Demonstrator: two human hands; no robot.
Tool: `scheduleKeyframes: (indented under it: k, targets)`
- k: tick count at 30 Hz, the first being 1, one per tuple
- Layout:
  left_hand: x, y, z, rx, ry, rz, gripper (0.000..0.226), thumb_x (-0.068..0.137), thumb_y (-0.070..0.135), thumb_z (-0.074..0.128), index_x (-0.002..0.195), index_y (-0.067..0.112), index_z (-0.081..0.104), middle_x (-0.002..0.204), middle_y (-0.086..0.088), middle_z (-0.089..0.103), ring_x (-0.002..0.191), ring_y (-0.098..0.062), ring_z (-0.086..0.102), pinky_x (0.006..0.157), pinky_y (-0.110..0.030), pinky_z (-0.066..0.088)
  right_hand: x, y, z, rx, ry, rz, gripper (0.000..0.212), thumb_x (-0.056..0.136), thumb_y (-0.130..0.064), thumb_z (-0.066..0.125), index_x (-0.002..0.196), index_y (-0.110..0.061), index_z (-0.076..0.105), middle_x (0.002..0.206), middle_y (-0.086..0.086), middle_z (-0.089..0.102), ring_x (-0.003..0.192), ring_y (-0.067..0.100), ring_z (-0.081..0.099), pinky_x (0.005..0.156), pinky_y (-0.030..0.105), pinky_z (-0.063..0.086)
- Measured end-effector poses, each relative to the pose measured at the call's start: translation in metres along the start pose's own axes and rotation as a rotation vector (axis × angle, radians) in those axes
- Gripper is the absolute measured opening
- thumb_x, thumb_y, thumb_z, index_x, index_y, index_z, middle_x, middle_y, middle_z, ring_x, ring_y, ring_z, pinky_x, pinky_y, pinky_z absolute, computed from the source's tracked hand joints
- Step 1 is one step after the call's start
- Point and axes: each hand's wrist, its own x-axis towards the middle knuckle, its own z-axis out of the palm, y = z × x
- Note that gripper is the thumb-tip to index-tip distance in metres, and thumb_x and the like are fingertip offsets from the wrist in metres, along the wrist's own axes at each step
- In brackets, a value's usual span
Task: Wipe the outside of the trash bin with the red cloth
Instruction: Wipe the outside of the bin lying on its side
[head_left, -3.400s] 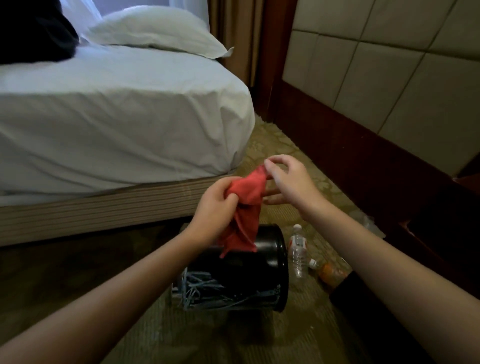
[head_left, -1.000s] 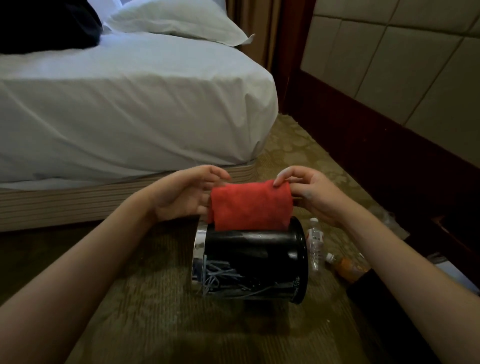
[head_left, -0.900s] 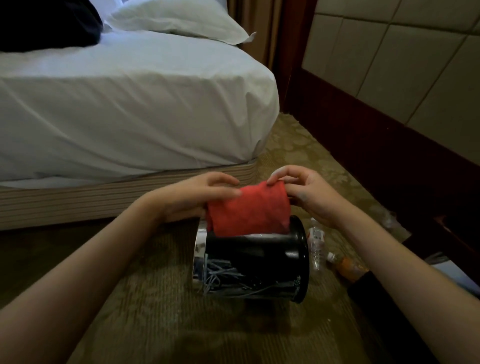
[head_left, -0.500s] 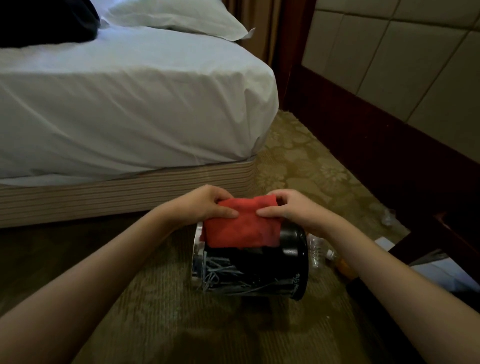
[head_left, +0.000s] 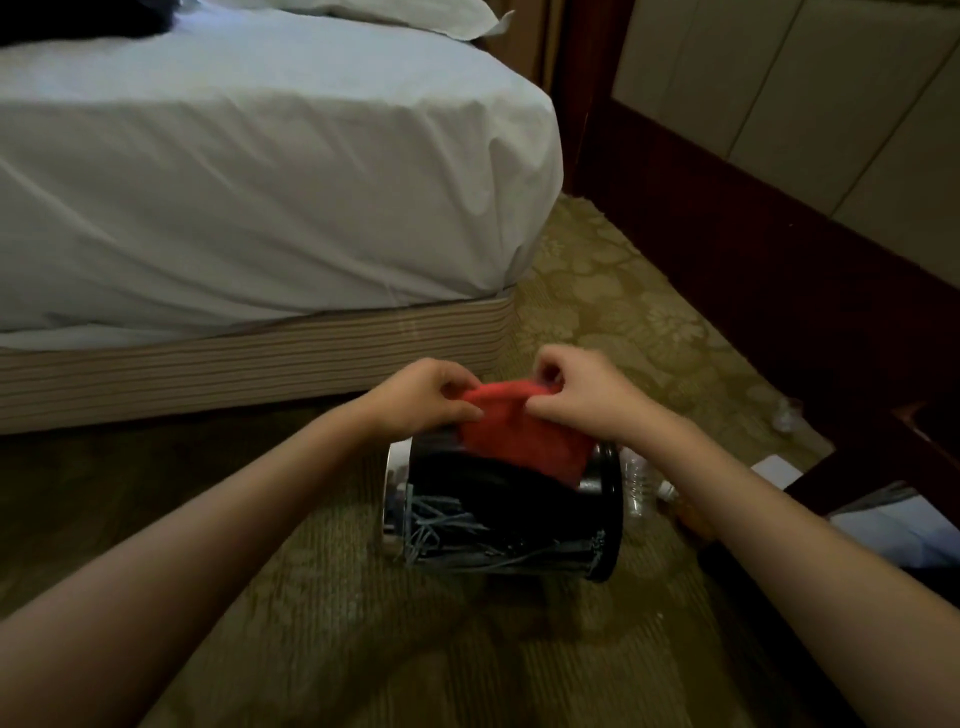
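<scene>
Head view: both hands, left hand (head_left: 426, 397) and right hand (head_left: 582, 397), pinch the red cloth (head_left: 524, 434) above the black bin (head_left: 519, 514), which lies sideways just before the bed (head_left: 249, 197).

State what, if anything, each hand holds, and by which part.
Both hold the red cloth: the left hand pinches its upper left edge, the right hand its upper right edge.
</scene>
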Motion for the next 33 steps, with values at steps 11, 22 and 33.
scheduleKeyframes:
  k: [11, 22, 33]
  targets:
    - [0.005, -0.074, 0.010, 0.653, -0.066, -0.165, 0.050, 0.091, 0.033, 0.053, 0.138, 0.023, 0.042, 0.142, 0.002, 0.042, 0.129, -0.018, 0.041, 0.103, -0.040, 0.038, -0.017, 0.046, 0.088, -0.662, -0.139, -0.267, 0.056, 0.082, -0.054, 0.049, 0.130, -0.025, 0.047, 0.131, 0.002, 0.048, 0.113, 0.028, 0.044, 0.087, 0.043, 0.035]
    - [0.033, -0.107, 0.013, 0.746, -0.336, -0.167, 0.067, 0.093, 0.038, 0.049, 0.148, 0.030, 0.013, 0.156, 0.011, 0.009, 0.144, -0.012, 0.004, 0.113, -0.050, 0.009, -0.001, 0.051, 0.110, -0.624, -0.118, -0.358, 0.054, 0.093, -0.043, 0.038, 0.143, -0.023, 0.036, 0.144, 0.003, 0.042, 0.126, 0.031, 0.041, 0.093, 0.045, 0.036]
    - [0.045, -0.126, -0.007, 0.347, -0.386, -0.226, 0.071, 0.089, 0.036, 0.056, 0.147, 0.034, 0.016, 0.153, 0.007, 0.023, 0.138, -0.019, 0.025, 0.115, -0.039, 0.019, 0.008, 0.083, 0.084, -0.538, -0.186, -0.625, 0.051, 0.079, -0.022, 0.058, 0.130, -0.020, 0.057, 0.133, 0.005, 0.055, 0.114, 0.034, 0.054, 0.085, 0.048, 0.048]
